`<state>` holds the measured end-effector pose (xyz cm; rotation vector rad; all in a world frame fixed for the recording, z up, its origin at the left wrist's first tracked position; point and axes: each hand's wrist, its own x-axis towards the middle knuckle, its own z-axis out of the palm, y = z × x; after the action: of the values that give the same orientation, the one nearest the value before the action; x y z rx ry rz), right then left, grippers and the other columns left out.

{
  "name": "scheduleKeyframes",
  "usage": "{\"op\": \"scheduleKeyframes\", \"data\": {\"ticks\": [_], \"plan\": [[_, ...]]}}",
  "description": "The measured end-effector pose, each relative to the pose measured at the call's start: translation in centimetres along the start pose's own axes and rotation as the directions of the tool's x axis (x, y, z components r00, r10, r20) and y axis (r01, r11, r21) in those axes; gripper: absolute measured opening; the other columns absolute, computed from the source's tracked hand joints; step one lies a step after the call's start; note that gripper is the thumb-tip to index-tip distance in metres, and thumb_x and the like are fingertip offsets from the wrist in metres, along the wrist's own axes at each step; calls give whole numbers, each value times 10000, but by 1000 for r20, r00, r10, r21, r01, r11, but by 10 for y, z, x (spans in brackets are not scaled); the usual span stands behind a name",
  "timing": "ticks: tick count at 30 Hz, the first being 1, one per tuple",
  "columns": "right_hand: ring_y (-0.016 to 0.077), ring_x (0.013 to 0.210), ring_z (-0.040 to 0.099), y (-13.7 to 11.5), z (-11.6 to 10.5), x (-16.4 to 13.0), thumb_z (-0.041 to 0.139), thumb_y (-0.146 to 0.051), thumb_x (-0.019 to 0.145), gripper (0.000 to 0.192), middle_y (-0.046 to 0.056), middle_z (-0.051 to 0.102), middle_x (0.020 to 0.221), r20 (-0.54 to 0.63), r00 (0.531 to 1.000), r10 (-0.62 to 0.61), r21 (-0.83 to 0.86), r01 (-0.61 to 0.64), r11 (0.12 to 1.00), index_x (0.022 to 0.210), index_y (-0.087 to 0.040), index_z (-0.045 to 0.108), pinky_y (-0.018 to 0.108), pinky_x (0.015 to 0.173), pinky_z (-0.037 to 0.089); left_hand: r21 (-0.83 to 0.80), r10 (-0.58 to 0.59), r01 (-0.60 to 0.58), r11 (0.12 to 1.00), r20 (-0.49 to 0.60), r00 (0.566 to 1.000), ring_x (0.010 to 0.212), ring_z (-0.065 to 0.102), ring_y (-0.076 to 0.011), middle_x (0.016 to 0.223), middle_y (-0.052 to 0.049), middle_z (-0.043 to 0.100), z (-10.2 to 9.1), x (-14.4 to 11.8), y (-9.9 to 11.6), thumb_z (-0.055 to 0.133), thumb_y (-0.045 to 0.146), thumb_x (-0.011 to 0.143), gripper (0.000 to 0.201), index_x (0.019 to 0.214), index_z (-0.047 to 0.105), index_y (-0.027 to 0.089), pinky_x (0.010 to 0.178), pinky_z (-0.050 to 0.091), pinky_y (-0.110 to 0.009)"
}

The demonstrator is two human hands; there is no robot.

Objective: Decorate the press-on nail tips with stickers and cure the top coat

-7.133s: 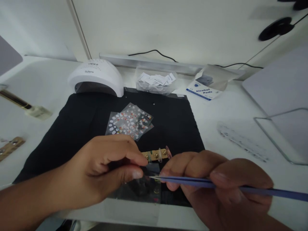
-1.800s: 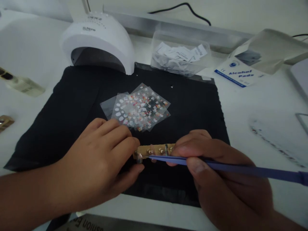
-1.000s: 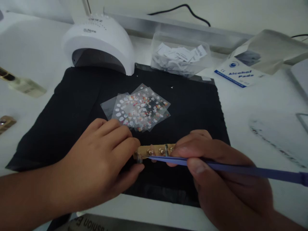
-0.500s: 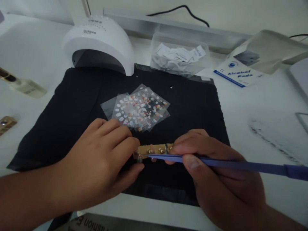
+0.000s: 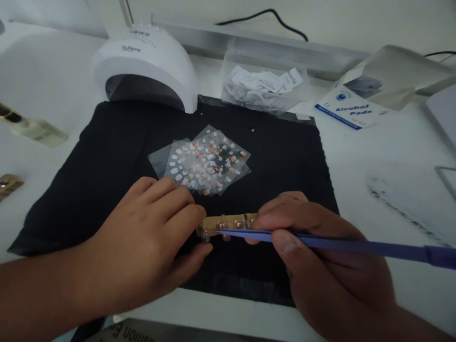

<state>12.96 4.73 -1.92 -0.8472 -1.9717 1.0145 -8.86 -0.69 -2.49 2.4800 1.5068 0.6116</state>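
Observation:
A narrow tan nail-display strip [image 5: 230, 221] with gold studs and several nail tips lies across the space between my hands, over the black mat. My left hand [image 5: 142, 237] is closed at its left end, thumb just below a clear nail tip [image 5: 205, 234]. A pinkish nail tip [image 5: 224, 232] stands on the strip further right. My right hand [image 5: 320, 251] grips blue-purple tweezers [image 5: 331, 241], their fine point reaching left to the clear tip. The right fingers also cover the strip's right end. Whether the point holds anything is too small to tell.
Overlapping clear decal sheets [image 5: 208, 161] lie on the black mat [image 5: 285, 161]. Behind stand a white nail lamp [image 5: 153, 57], a clear box [image 5: 263, 90] of sachets and an alcohol pads box [image 5: 352, 111]. A small bottle [image 5: 39, 130] lies at left, beyond a second strip [image 5: 10, 184].
The whole view has shifted very slightly. Both hands, the strip and the tweezers keep almost the same positions, the tweezers' point staying by the clear nail tip.

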Motion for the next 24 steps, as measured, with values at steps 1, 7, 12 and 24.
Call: {"op": "scheduleKeyframes", "data": {"ticks": [1, 7, 12, 24], "plan": [[181, 704, 601, 0, 0, 0, 529, -82, 857, 211, 26, 655, 785, 7, 1000, -12, -6, 12, 1000, 947, -239, 640, 344, 590, 505, 0, 0, 0, 1000, 0, 1000, 789, 520, -254, 840, -53, 623, 0, 0, 0, 612, 285, 887, 137, 932, 641, 159, 672, 386, -425], [180, 711, 602, -1, -2, 0, 517, -58, 847, 243, 22, 669, 801, 43, 997, -64, -35, 65, 997, 972, -231, 632, 355, 607, 492, -2, -10, 10, 1000, 3, 1000, 792, 515, -247, 844, -52, 628, 1, 1, 1, 616, 289, 888, 136, 935, 644, 165, 673, 380, -419], [183, 683, 592, 0, -2, 0, 527, -69, 844, 224, 23, 665, 770, 29, 998, -51, -24, 52, 998, 943, -233, 643, 363, 598, 478, -5, -16, 16, 1000, 6, 1000, 803, 519, -250, 856, -60, 636, -1, 0, 2, 607, 290, 892, 141, 936, 645, 161, 681, 380, -420], [181, 684, 644, -1, -4, 4, 543, -60, 821, 277, 0, 705, 810, 131, 982, -140, -48, 147, 988, 1009, -249, 616, 413, 675, 438, -13, -19, 20, 1000, 22, 1000, 812, 528, -254, 873, -56, 643, 0, 1, 1, 623, 294, 884, 140, 943, 640, 169, 688, 388, -422]]}}
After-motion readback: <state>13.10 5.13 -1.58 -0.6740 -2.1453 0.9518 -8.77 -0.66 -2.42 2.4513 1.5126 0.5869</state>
